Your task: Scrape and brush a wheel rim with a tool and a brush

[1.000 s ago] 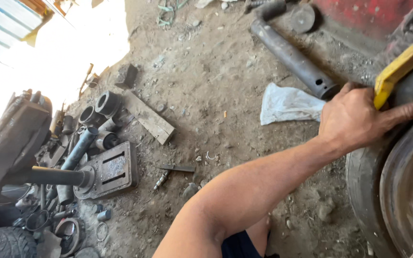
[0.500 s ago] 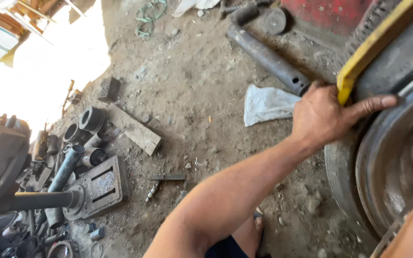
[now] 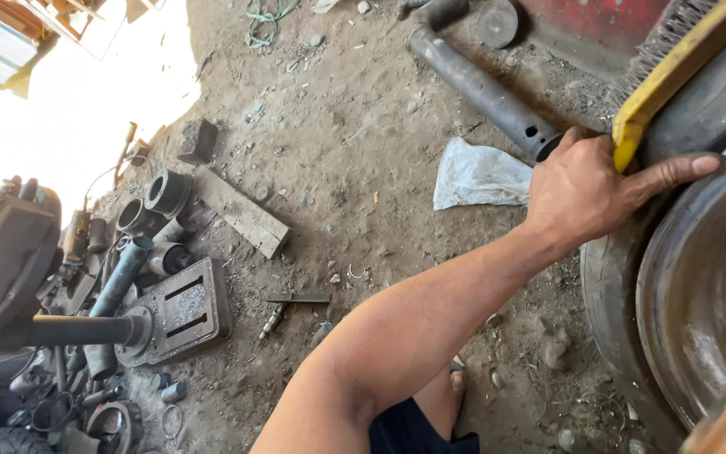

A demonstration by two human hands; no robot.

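Against the tyre (image 3: 611,286), the left hand (image 3: 586,189) grips a yellow brush (image 3: 674,76) slanting up beyond its fingers.

Crumpled whitish plastic bag (image 3: 479,175) on dirt beside dark pipe (image 3: 481,84).

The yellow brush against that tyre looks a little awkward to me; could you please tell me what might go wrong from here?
1. The left hand grips only the end of the yellow brush, so it might slip on the tyre and scrape the knuckles.
2. One outstretched finger rests near the metal rim and could get pinched.
3. The pipe and plastic bag lie close by, a possible trip hazard.
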